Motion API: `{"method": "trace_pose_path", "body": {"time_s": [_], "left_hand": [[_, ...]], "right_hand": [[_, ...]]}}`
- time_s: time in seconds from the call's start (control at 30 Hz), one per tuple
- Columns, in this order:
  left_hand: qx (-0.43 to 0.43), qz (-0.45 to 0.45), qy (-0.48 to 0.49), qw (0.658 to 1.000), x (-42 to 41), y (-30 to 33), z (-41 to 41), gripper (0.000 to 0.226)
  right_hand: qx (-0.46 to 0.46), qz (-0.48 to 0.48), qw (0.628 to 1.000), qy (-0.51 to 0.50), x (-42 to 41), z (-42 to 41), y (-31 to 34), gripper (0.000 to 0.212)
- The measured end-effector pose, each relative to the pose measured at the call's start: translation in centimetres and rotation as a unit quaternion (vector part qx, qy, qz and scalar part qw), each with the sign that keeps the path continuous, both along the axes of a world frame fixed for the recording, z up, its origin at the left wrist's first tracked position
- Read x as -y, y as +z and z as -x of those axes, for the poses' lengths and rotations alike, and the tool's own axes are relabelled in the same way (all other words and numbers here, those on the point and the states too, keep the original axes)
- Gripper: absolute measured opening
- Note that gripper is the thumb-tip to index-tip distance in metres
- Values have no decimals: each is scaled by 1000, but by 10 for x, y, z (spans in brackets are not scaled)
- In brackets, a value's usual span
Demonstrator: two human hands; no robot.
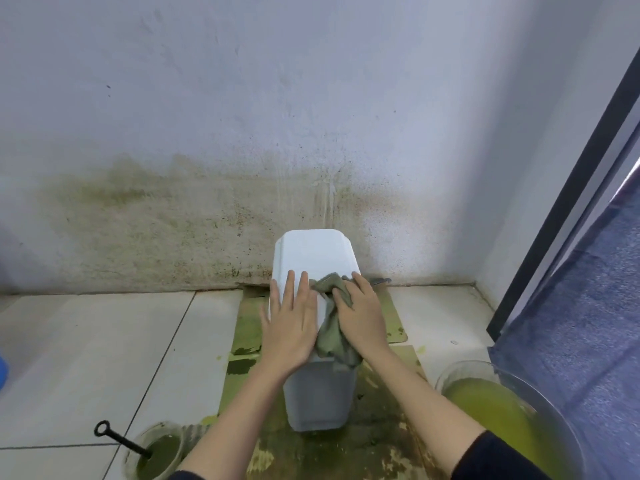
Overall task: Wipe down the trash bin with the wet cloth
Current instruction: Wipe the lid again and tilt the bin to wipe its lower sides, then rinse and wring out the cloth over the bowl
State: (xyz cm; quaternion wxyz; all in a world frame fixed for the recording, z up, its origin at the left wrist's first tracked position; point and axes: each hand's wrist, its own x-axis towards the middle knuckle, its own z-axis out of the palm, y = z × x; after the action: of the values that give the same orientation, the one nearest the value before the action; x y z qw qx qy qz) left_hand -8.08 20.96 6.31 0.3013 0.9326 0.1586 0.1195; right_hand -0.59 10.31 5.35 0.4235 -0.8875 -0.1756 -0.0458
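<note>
A white plastic trash bin (313,254) lies tipped on a green-stained mat, its flat bottom toward the wall. My left hand (290,323) rests flat on the bin's upper side with its fingers straight. My right hand (362,315) grips a crumpled grey-green wet cloth (330,336) and presses it against the bin's right side. Part of the cloth hangs down over the bin beside my right wrist.
A clear bowl (561,427) of yellow-green water stands at the lower right. A small container (162,455) of dark green liquid with a black tool in it stands at the lower left. The stained wall is close behind the bin; a dark door frame (568,188) and blue curtain are on the right.
</note>
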Motion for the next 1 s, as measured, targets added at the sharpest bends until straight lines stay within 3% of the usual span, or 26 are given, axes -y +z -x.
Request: {"method": "trace_pose_path", "body": {"time_s": [0.1,0.2,0.3,0.37,0.43,0.53,0.6,0.77,0.87,0.93,1.0], "left_hand": [[-51,-8,-10,999,0,8,4,55],[-94,-48,-14,994,3,17,3,61],[-37,-91,-60,993,27,27,-3,63],[-3,-10,-139,990,56,37,-10,57],[-5,133,-199,971,86,45,-16,48],[-39,271,-228,934,116,45,-24,44],[-67,339,-242,907,128,37,-29,45],[-72,405,-194,891,143,13,-42,35],[-83,426,-195,880,149,4,-48,29],[-101,424,-219,873,154,-1,-50,28],[-129,408,-240,872,157,-7,-52,28]], "right_hand": [[-94,-110,989,-43,11,-10,13,28],[-125,-108,983,-82,38,-14,13,28],[-106,-148,977,-108,63,-8,12,31],[-92,-190,972,-107,79,-1,22,35],[-89,-236,963,-98,97,7,36,40],[-112,-301,942,-95,122,8,42,70],[-128,-318,936,-77,134,7,36,72],[-188,-357,912,-79,162,11,11,34],[-249,-387,874,-153,184,20,-10,53],[-342,-395,842,-132,196,26,-25,69],[-408,-462,783,-81,204,30,-33,59]]}}
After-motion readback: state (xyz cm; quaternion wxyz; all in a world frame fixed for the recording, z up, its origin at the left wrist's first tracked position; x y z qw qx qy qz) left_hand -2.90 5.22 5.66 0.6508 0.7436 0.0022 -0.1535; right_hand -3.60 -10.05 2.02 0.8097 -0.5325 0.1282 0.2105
